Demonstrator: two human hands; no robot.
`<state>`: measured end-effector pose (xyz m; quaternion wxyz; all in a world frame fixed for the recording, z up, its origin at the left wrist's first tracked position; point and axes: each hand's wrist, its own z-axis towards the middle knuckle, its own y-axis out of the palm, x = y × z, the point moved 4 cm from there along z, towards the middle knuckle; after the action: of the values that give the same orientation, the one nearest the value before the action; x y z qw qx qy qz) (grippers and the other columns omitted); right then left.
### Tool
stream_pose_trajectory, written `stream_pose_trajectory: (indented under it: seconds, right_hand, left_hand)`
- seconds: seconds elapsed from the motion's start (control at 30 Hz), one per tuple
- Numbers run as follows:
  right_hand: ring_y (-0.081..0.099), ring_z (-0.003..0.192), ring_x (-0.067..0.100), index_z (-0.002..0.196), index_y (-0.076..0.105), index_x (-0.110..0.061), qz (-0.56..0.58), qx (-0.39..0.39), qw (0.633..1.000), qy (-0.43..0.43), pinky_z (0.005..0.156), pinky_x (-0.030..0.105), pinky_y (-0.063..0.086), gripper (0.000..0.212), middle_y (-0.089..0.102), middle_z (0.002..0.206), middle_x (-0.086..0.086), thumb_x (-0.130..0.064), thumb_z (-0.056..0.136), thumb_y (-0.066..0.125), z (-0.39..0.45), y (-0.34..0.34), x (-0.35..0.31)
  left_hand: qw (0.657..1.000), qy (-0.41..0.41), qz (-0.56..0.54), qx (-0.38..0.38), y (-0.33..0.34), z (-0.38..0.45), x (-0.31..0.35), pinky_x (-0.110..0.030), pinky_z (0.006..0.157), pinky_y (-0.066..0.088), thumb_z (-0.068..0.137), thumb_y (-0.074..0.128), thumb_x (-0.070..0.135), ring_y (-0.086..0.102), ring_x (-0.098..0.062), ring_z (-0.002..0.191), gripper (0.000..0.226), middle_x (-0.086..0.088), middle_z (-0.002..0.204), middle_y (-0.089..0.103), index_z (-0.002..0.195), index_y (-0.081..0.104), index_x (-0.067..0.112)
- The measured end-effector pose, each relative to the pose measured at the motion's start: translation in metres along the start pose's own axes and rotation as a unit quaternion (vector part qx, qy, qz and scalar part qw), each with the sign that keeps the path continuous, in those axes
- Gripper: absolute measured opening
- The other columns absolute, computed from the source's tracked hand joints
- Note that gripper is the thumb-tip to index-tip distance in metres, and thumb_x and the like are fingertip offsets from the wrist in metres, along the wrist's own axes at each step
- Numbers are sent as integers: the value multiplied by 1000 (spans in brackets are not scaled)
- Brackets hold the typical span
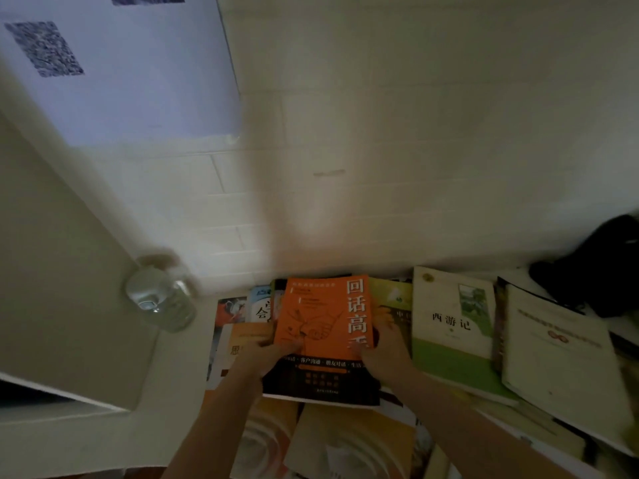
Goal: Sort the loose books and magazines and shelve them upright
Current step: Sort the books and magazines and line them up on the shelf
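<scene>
Books lie flat and loose before us, so we grip the orange book at both edges, left hand and right hand, probably to lift it for shelving.

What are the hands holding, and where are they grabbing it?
Both hands hold the orange book: left hand on its left edge, right hand on its right edge.

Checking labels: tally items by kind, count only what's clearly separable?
Books with covers showing: at least 9, e.g. orange book, green-white book; stack blurred
Glass jar: 1
Black item: 1
Total: at least 11
</scene>
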<state>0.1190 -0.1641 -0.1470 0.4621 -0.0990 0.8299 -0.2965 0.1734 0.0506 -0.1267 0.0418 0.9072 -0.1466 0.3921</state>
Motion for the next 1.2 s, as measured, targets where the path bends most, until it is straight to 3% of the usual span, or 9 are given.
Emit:
stream_pose_trajectory:
  seconds: [0.17,0.37,0.5,0.63,0.73,0.83,0.93,1.1,1.2]
  right_hand:
    - [47,121,24,118,62,-23,-18,-21,1000,-7,104,43,42,35,49,129,2,-35,86,64,1,3,-2]
    - [64,98,10,119,51,-33,285,-139,948,20,76,26,51,37,64,121,-6,-35,87,68,-45,-27,-42]
    - [63,115,29,133,50,-19,454,-251,853,63,103,51,45,67,65,125,8,-45,76,76,-76,-68,-44]
    - [57,121,35,132,53,-16,471,-269,840,17,107,54,39,65,61,130,15,-37,76,77,-107,-127,-24]
    - [61,117,33,129,56,-15,476,-197,857,-19,99,51,48,62,63,128,14,-22,73,82,-119,-171,2]
    - [68,104,22,126,51,-17,432,47,897,-76,82,40,58,63,67,120,7,-3,72,79,-117,-200,32]
    - [67,97,5,124,46,-23,322,232,909,-127,77,25,58,57,67,108,-9,-10,78,76,-116,-198,50]
    - [61,102,2,132,36,-23,311,278,901,-118,77,15,54,56,60,114,-10,-9,87,66,-99,-167,84]
    - [60,104,3,135,34,-25,336,258,902,-81,73,13,53,61,56,122,-7,-7,86,66,-89,-142,100]
  left_hand:
    - [998,44,-11,-53,11,-18,3,-42,78,58,75,75,28,73,-28,86,43,-9,101,74,113,58,17]
    - [985,167,7,-38,-1,-68,45,-49,84,56,49,89,48,71,-29,93,84,-8,106,73,122,54,22]
    - [976,177,-50,-120,28,-93,71,-59,88,52,66,85,33,69,-36,97,65,-12,109,72,123,55,25]
    - [956,177,-69,-224,86,-117,82,-54,79,56,48,94,35,68,-39,99,85,-16,112,70,124,56,27]
    - [937,229,-24,-261,130,-123,82,-41,78,59,48,93,39,68,-30,103,88,-8,114,70,126,53,31]
    - [928,293,47,-227,168,-108,79,-31,80,58,66,84,33,68,-13,102,62,6,112,71,118,51,42]
    - [924,319,84,-192,192,-81,72,-30,81,58,78,75,25,66,-7,103,54,12,114,67,117,46,48]
    - [921,318,138,-178,214,-45,50,-14,73,54,80,74,12,65,-11,103,55,11,109,65,116,44,39]
    - [942,282,126,-135,214,-28,24,-13,69,52,68,84,24,61,-4,101,72,13,110,63,126,43,32]
